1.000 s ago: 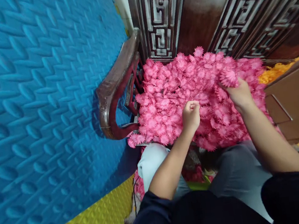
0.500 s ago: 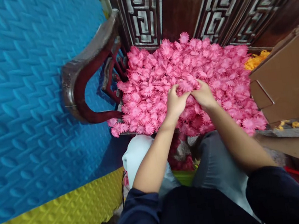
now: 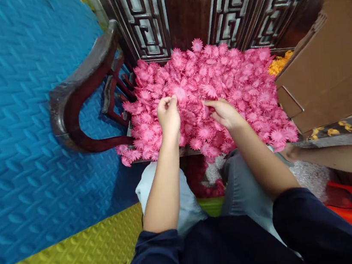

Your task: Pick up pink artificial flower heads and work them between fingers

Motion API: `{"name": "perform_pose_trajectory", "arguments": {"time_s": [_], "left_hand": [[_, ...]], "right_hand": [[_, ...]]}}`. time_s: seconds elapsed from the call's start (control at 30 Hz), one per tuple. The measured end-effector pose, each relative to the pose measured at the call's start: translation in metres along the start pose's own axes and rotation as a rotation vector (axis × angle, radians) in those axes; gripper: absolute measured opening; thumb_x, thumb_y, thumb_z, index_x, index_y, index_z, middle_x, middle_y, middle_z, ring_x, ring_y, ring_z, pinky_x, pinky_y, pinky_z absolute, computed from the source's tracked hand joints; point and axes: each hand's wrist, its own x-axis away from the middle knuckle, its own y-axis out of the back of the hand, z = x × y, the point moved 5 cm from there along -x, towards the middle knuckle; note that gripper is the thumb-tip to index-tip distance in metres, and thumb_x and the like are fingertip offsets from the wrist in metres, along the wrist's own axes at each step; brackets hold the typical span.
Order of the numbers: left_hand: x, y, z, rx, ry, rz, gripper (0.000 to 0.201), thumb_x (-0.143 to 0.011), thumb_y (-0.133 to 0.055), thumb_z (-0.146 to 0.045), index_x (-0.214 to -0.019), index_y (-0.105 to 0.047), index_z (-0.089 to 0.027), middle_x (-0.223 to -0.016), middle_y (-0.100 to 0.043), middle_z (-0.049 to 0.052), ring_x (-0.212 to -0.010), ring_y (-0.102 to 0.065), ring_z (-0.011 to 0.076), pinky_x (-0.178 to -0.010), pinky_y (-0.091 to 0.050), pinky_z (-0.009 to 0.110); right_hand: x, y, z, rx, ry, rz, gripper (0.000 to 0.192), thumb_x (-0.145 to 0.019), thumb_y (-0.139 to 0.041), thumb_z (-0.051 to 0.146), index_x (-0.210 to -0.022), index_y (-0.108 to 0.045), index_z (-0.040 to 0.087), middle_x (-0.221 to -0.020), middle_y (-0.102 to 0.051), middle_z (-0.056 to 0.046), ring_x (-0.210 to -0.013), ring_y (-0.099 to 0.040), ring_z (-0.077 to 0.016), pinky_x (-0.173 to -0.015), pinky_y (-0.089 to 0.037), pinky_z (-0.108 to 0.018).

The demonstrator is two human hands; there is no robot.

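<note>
Pink daisy-like flowers (image 3: 239,71) lie in a deep heap on a dark wooden seat in front of me. My left hand (image 3: 169,114) is closed in a pinch at the left of the heap's middle, with one pink flower (image 3: 179,94) at its thumb and fingertip. To the right, my right hand (image 3: 224,112) pinches between thumb and forefinger, and a pink flower (image 3: 204,110) shows at the tips, partly blending into the heap. A gap separates the two hands, both just above the flowers.
A curved wooden armrest (image 3: 63,116) rises at the left over blue matting (image 3: 22,169). Carved wooden panels (image 3: 191,13) stand behind. A cardboard box (image 3: 331,77) is at the right, with yellow flowers (image 3: 279,64) beside it. Another person's arm (image 3: 335,160) reaches in from the right.
My hands were together over the heap with flowers between them; they have moved apart, the left hand leftward with a flower. The whole view has shifted slightly.
</note>
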Motion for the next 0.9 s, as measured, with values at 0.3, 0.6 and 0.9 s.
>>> {"name": "perform_pose_trajectory", "arguments": {"time_s": [0.3, 0.6, 0.9], "left_hand": [[-0.016, 0.002, 0.001, -0.036, -0.082, -0.205, 0.031, -0.082, -0.053, -0.009, -0.057, -0.036, -0.018, -0.058, -0.035, -0.005, -0.057, -0.036, 0.0078, -0.062, -0.035, 0.019], [-0.017, -0.029, 0.026, -0.109, -0.042, -0.004, 0.031, -0.070, -0.074, -0.025, -0.095, -0.058, -0.020, -0.093, -0.057, 0.002, -0.090, -0.055, 0.0127, -0.087, -0.040, 0.022], [-0.005, -0.062, 0.033, 0.076, 0.090, 0.315, 0.011, -0.070, -0.068, -0.008, -0.063, -0.064, -0.016, -0.065, -0.060, -0.003, -0.064, -0.053, 0.0079, -0.070, -0.040, 0.019]], "right_hand": [[-0.026, 0.014, -0.011, -0.184, -0.049, 0.033, 0.009, -0.066, -0.052, 0.017, -0.073, -0.054, 0.021, -0.062, -0.064, 0.003, -0.078, -0.065, -0.0160, -0.080, -0.055, -0.033], [-0.035, 0.029, 0.002, -0.208, 0.022, 0.028, 0.007, -0.063, -0.052, 0.018, -0.067, -0.051, 0.023, -0.064, -0.064, 0.002, -0.085, -0.066, -0.0172, -0.087, -0.054, -0.035], [-0.023, 0.014, 0.009, -0.262, -0.093, 0.060, 0.007, -0.071, -0.049, 0.019, -0.071, -0.055, 0.021, -0.073, -0.071, -0.002, -0.093, -0.066, -0.0191, -0.088, -0.055, -0.038]]}}
